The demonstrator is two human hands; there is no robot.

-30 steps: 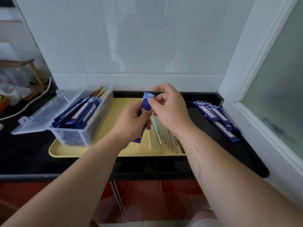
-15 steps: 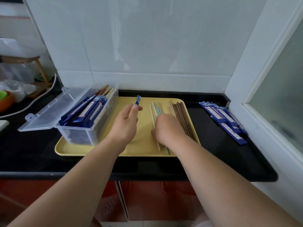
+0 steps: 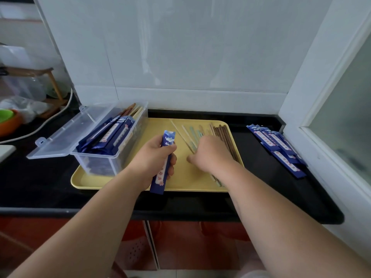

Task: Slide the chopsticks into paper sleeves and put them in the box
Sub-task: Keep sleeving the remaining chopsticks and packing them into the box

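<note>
Head view, near to far: which step are you on? (helper)

Loading a sleeve, I'd say. My left grip (image 3: 154,157) is curled round a blue sleeve (image 3: 168,138), held above the tray (image 3: 180,183). My right grip (image 3: 210,155) is bent down over the loose chopsticks (image 3: 188,135); I cannot tell if it has pinched any. (me)

And next? (helper)

Lift a pair, line the tips up with the sleeve's mouth, push them in. Then left to the box (image 3: 96,165), already part full. Spare sleeves (image 3: 279,145) lie to the right on the surface (image 3: 40,183). (me)
</note>
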